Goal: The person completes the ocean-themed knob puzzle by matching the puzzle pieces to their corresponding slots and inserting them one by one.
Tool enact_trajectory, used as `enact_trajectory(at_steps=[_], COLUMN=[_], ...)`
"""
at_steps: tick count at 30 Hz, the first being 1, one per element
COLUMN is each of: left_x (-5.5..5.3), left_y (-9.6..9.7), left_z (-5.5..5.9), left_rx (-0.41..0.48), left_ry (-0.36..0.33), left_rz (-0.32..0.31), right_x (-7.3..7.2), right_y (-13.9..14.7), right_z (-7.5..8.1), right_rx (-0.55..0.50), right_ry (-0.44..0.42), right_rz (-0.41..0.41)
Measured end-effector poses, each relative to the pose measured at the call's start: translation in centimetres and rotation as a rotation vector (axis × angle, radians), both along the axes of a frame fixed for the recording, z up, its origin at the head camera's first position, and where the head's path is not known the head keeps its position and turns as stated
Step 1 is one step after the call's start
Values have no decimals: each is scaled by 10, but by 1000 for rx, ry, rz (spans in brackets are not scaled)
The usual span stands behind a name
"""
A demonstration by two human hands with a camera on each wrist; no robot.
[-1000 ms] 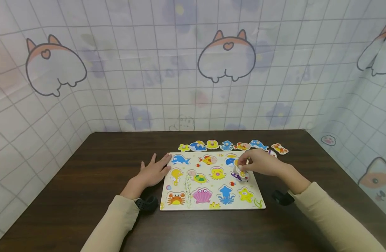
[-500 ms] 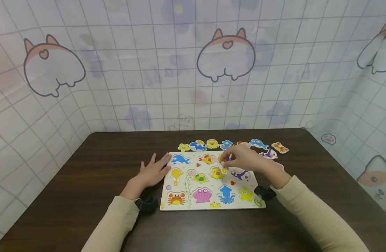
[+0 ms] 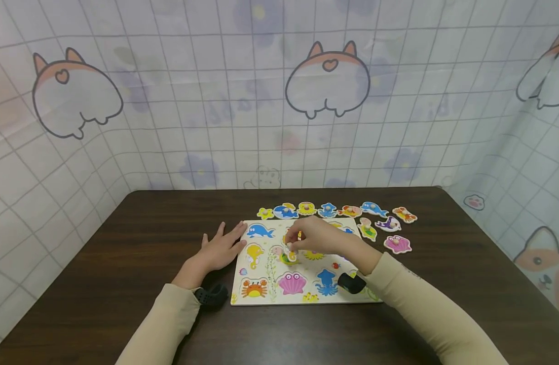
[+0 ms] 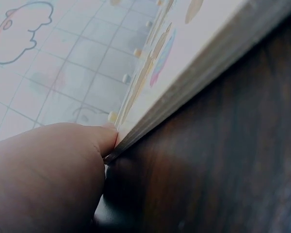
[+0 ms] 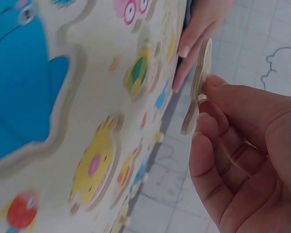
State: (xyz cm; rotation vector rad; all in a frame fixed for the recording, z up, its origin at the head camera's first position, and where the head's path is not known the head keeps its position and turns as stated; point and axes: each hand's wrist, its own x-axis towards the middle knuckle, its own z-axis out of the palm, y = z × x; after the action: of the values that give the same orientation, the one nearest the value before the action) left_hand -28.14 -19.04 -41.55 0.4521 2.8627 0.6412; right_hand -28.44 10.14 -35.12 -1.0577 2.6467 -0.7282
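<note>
Now pinching a slim, pale, wavy layered-wood piece (image 5: pixel 199 80) in the right hand (image 3: pixel 314 236) over the board (image 3: pixel 309 279), touching its left edge with the spread left hand (image 3: pixel 219 252)!

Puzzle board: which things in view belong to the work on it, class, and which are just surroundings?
Part of the work:
puzzle board
held piece
turtle piece
pink shell piece
other loose pieces

Just surroundings:
dark table
patterned wall cloth
black wrist devices

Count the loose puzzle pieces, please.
11: star, whale, octopus, squid, fish, dolphin, crab in the far row; turtle, purple piece, shell right of the board; a yellow piece in the right hand, which may hide others.
</note>
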Motion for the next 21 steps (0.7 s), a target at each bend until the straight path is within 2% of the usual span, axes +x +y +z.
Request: enact_trajectory(at_steps=[21], left_x=[1], left_y=[2], left_z=[1], left_rx=[-14], left_ry=[11], left_rz=[18], right_x=[-3], right_y=[-55], right_z=[-5], right_rx=[43], right_ry=[-10], right_rz=[45])
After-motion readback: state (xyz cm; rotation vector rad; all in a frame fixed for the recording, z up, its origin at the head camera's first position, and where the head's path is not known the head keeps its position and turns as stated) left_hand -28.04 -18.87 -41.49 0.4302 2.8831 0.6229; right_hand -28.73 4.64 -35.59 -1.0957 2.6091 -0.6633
